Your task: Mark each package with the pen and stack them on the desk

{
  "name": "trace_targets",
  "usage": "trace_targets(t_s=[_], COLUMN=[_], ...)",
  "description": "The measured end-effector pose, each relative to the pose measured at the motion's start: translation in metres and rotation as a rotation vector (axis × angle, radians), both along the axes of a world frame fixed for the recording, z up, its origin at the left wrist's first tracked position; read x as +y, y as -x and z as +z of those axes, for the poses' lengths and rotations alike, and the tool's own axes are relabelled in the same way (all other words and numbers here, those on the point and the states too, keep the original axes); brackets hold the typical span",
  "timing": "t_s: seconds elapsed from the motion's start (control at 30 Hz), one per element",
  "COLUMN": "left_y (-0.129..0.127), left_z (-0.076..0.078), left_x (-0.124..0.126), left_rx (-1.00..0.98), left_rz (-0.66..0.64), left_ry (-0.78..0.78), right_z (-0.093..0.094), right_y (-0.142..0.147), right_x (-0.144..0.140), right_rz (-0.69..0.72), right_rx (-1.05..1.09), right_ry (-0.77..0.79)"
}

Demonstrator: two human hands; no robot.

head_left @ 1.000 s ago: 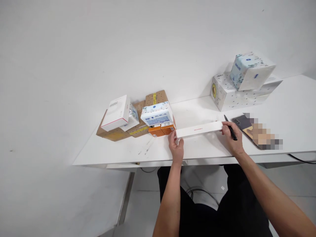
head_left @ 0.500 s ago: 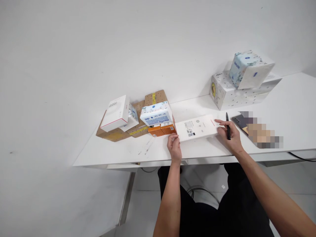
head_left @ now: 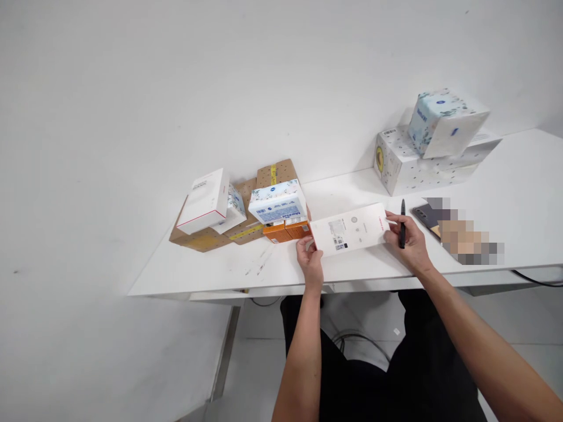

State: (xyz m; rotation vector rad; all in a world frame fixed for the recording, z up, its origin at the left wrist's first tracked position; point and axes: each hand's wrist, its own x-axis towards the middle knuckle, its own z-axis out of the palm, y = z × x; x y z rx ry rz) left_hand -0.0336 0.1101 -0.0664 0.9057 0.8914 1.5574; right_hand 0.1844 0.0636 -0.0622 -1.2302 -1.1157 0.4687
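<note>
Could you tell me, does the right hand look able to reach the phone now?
Probably yes: the phone lies close beside the right hand with nothing visible between, though that hand holds a black pen and the white box.

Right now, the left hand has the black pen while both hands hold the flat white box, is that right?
No, the black pen is in the right hand, as the head view shows; it and the left hand do hold the flat white box.
</note>
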Motion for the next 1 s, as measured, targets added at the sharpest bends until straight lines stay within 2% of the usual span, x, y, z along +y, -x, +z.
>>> trace_targets(t_s=[0.2, 0.37, 0.53, 0.7, 0.77, 0.9, 1.0], left_y=[0.001, -0.001, -0.003, -0.002, -0.001, 0.000, -0.001], left_z=[-0.003, -0.002, -0.001, -0.002, -0.003, -0.008, -0.012], left_x=[0.002, 0.002, 0.000, 0.000, 0.001, 0.004, 0.006], left_rx=[0.020, 0.061, 0.061, 0.075, 0.124, 0.300, 0.398], left_rz=[0.000, -0.019, -0.022, -0.062, -0.026, 0.140, 0.188], left_ry=[-0.016, -0.070, -0.076, -0.056, -0.092, -0.206, -0.210], right_z=[0.001, 0.002, 0.000, -0.001, 0.000, 0.000, -0.003], right_y=[0.000, -0.001, -0.005, -0.008, -0.008, -0.008, -0.009], right_x=[0.001, -0.002, -0.004, -0.004, -0.005, -0.005, -0.003], right_rz=[-0.014, -0.147, -0.066, -0.088, -0.079, -0.054, -0.063], right_rx=[0.035, 0.002, 0.008, -0.035, -0.055, -0.050, 0.014], right_ry=[0.021, 0.070, 0.038, 0.018, 0.016, -0.010, -0.023])
